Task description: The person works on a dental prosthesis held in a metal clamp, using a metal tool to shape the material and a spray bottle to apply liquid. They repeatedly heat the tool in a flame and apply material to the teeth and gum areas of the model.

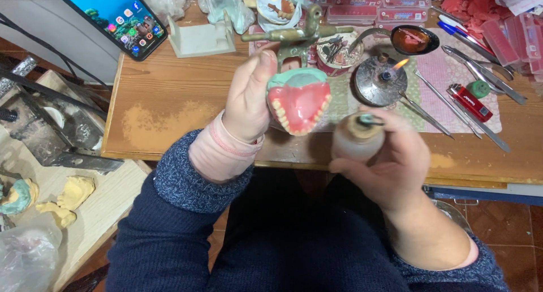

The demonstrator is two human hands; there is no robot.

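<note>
Left hand (248, 97) grips wax denture model (298, 101) upright, just left of lit spirit lamp (380, 80). Right hand (387, 156) wraps frosted squeeze bottle (356, 138) below lamp. Judged: keep nozzle steady, wax clear of flame.

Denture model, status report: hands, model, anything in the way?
Left hand holds denture model. Right hand grips pale bottle. Lit burner close behind.
</note>
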